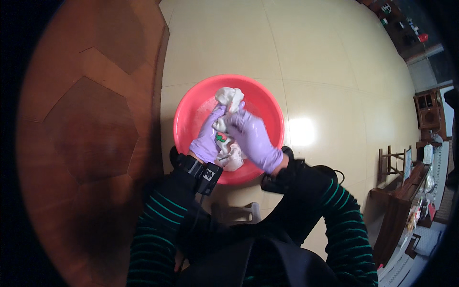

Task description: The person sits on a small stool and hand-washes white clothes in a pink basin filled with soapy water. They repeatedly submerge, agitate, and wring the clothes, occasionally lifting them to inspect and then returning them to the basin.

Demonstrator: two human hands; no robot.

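Observation:
A pink plastic basin [276,125] stands on the tiled floor with sudsy water in it. Over it, a wet white cloth [235,158] with a pink and green strawberry-like motif is bunched between my hands; its upper end sticks up past the fingers and its lower part hangs into the basin. My left hand [208,138], in a light purple glove, grips the cloth from the left side. On the right, my right hand [251,138], gloved alike and slightly blurred, is closed on the upper middle of the same cloth. Its fingertips are partly hidden.
A dark wooden panelled surface [96,132] runs along the left. Below the basin is a grey plastic stool [255,213], near my legs. Far right stand a small wooden chair [392,156] and a wooden table [392,211] with assorted items. A cable hangs by my left wrist.

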